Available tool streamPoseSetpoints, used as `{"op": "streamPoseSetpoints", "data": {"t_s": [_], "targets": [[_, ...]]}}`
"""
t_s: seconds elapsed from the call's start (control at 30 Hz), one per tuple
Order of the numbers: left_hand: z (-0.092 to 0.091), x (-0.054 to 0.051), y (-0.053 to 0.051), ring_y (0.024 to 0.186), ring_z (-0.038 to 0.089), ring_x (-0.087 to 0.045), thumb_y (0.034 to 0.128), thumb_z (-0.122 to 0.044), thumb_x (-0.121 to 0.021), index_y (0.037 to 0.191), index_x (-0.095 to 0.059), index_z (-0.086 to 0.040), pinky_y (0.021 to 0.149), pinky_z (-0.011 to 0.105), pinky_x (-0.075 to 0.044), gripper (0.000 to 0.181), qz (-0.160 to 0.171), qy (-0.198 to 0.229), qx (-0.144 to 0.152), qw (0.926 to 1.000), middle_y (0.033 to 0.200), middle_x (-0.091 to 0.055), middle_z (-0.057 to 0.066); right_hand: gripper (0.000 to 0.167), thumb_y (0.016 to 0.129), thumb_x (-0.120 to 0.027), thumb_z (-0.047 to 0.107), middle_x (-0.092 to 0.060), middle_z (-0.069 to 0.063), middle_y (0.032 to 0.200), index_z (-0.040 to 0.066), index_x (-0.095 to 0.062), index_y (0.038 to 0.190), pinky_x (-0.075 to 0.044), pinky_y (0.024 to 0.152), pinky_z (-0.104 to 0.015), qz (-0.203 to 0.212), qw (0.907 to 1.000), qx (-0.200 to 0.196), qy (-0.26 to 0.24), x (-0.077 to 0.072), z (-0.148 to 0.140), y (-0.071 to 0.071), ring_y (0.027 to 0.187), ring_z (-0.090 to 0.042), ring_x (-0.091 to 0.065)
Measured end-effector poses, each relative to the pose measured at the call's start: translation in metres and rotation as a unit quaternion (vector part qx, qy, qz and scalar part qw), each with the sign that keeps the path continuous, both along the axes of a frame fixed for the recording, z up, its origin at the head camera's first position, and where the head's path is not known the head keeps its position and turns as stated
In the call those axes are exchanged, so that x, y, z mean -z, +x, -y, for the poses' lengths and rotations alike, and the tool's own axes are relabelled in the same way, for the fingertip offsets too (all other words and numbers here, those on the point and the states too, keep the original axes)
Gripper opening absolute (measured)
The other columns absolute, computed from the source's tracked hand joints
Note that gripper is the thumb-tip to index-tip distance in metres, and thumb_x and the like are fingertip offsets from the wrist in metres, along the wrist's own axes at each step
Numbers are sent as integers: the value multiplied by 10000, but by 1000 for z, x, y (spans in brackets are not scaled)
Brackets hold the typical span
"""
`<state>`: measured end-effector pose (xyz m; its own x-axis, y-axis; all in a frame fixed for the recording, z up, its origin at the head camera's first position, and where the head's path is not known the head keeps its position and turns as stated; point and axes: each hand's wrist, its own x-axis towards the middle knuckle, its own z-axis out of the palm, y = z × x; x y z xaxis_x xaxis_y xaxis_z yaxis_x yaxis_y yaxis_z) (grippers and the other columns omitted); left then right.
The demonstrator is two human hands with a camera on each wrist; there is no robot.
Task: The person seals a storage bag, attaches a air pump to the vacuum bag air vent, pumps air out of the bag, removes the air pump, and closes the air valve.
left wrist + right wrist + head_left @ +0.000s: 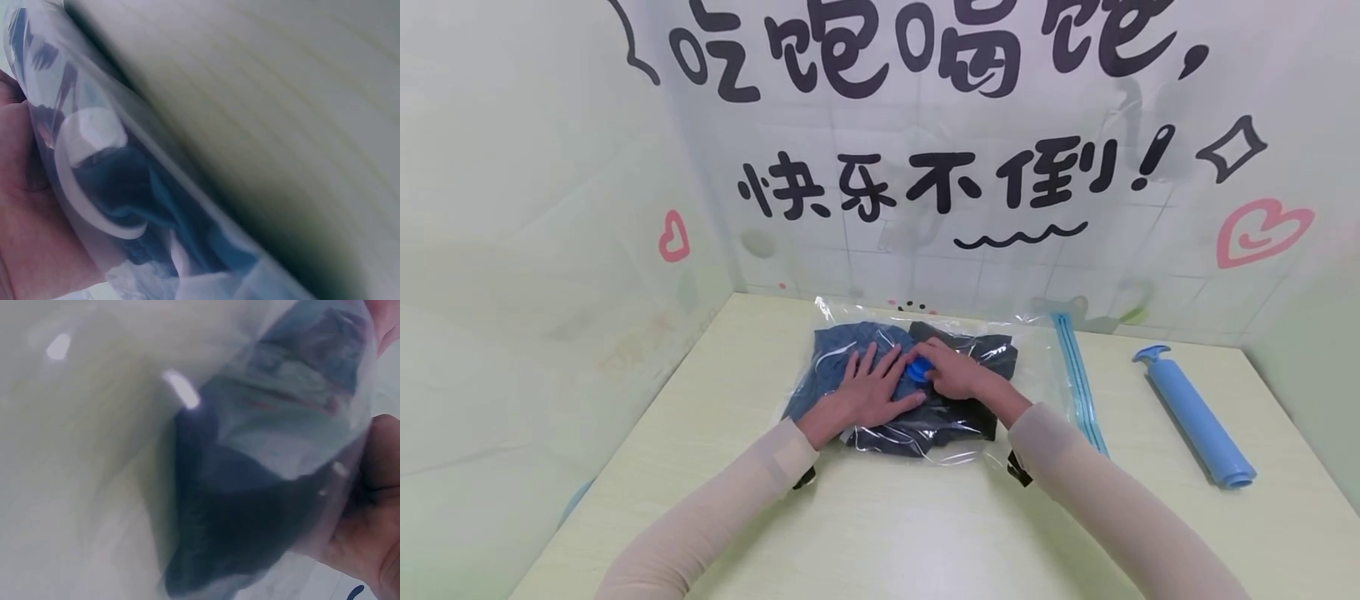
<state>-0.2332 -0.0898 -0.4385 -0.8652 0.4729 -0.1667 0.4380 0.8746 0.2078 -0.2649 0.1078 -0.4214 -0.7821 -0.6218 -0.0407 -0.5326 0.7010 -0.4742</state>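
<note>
A clear plastic vacuum storage bag [1039, 379] lies flat on the table, with dark blue folded clothing [831, 354] and black clothing [1000, 357] inside. My left hand [874, 393] rests on the bag over the clothing, its fingers spread. Just to its right, my right hand [957, 372] pinches the round blue valve cap [917, 369] on top of the bag. Whether the cap is fastened cannot be seen. The left wrist view has the left palm [37, 219] against the film; in the right wrist view, the right hand [369, 525] is beside the bag's dark contents.
A turquoise zip strip [1078, 383] closes off the bag's right end. Farther right, a blue hand pump [1201, 421] lies on the pale table [880, 533]. Behind stands a wall covering [910, 267] with black lettering, and another light panel [535, 250] borders the left side.
</note>
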Motion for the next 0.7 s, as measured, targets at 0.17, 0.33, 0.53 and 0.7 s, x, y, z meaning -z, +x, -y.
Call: {"op": "streamPoseSetpoints", "data": {"t_s": [0.17, 0.33, 0.53, 0.7], "targets": [[2, 0, 0, 1514, 407, 41, 1015, -688, -344, 1649, -155, -164, 1168, 600, 3, 844, -4, -49, -32, 10000, 1695, -71, 54, 311, 1033, -608, 169, -461, -183, 1301, 40, -536, 1307, -480, 926, -574, 63, 9986, 479, 199, -1, 9, 3, 1142, -357, -571], [3, 2, 0, 1515, 404, 42, 1018, -680, -354, 1644, -177, -143, 1167, 602, 1, 843, -7, -88, -48, 9999, 1695, -72, 54, 486, 1035, -616, 341, -513, -250, 1207, -71, -502, 1266, -488, 915, -516, -168, 9924, 1153, 396, -2, 17, 4, 1079, -385, -586], [3, 4, 0, 1515, 396, 54, 1016, -682, -354, 1646, -173, -154, 1168, 597, 11, 841, 34, -30, -34, 10000, 1696, -61, 48, 582, 1039, -598, 375, -590, -294, 1173, -140, -499, 1291, -495, 919, -529, -466, 9861, 1338, 868, -2, 21, 5, 1113, -428, -601], [2, 5, -1, 1516, 388, 64, 1011, -694, -344, 1648, -161, -160, 1169, 592, 16, 851, -2, -64, -10, 10000, 1698, -50, 42, 441, 1033, -624, 290, -594, -270, 1136, -85, -517, 1238, -527, 852, -536, -671, 9864, 1145, 973, -2, 21, 8, 1017, -419, -637]]}}
